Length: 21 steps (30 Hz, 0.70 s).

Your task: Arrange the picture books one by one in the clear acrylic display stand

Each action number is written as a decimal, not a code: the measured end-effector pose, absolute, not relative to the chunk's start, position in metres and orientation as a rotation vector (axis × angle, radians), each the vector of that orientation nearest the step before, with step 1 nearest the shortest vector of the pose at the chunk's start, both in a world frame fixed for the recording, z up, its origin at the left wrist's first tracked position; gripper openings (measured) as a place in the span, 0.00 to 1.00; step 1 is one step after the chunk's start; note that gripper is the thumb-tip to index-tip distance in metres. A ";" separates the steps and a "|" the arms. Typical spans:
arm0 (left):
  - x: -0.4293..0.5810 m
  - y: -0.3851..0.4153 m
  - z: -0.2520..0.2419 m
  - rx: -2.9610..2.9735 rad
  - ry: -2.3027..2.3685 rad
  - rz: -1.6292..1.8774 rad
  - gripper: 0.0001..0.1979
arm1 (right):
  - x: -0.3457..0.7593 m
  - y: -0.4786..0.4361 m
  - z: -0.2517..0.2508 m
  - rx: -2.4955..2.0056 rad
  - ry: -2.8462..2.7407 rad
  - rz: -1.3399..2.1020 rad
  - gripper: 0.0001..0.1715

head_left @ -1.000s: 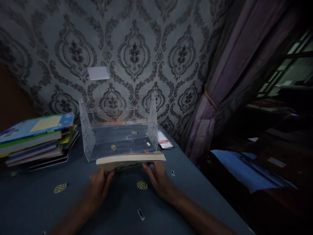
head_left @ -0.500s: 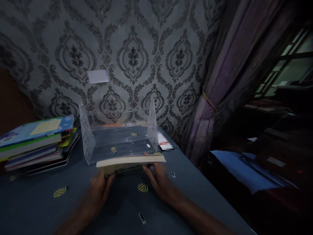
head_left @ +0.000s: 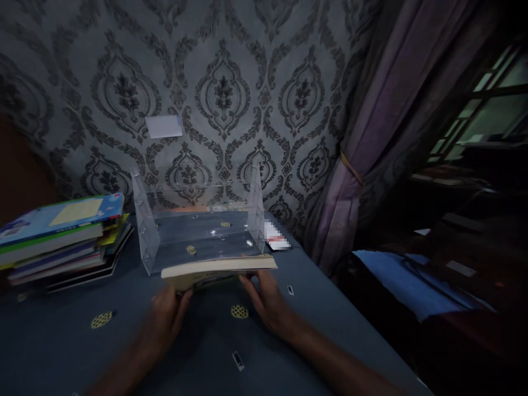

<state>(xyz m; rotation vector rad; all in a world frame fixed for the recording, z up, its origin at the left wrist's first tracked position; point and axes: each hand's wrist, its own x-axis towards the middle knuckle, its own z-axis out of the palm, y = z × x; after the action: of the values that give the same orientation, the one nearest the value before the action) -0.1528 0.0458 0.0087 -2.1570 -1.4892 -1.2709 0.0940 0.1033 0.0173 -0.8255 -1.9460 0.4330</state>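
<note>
The left hand [head_left: 165,312] and right hand [head_left: 270,305] angle inward, fingers [head_left: 183,311] pinching one book [head_left: 218,267]; one clear rack [head_left: 144,228] stands beyond, one book stack [head_left: 61,235] to the left.

One head-worn view, looking forward and down over the table [head_left: 202,352]. Left hand [head_left: 167,308] and right hand [head_left: 268,302] near lens, below center; patterned wall [head_left: 223,71] farther back, across top; curtain [head_left: 346,214] right.

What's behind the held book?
Behind the book stands the clear tiered rack, with the patterned wall beyond it. The book covers part of the rack's lower front and some tabletop; anything small there cannot be seen.
</note>
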 end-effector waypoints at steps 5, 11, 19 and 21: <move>-0.157 0.046 0.007 -2.182 -1.505 -1.279 0.12 | 0.093 0.101 0.022 -0.803 -1.963 0.393 0.07; -0.156 0.046 0.010 -2.161 -1.538 -1.285 0.13 | 0.092 0.102 0.022 -0.795 -1.976 0.322 0.09; -0.155 0.043 0.015 -2.188 -1.685 -1.301 0.12 | 0.089 0.103 0.022 -0.760 -1.959 0.277 0.07; -0.156 0.043 0.014 -2.204 -1.675 -1.305 0.12 | 0.089 0.103 0.022 -0.765 -1.960 0.280 0.07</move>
<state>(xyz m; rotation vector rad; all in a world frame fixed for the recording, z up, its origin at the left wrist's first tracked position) -0.1556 0.0431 0.0142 -2.2044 -1.6755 -1.3051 0.0894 0.1031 0.0221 -0.7648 -1.9604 0.2802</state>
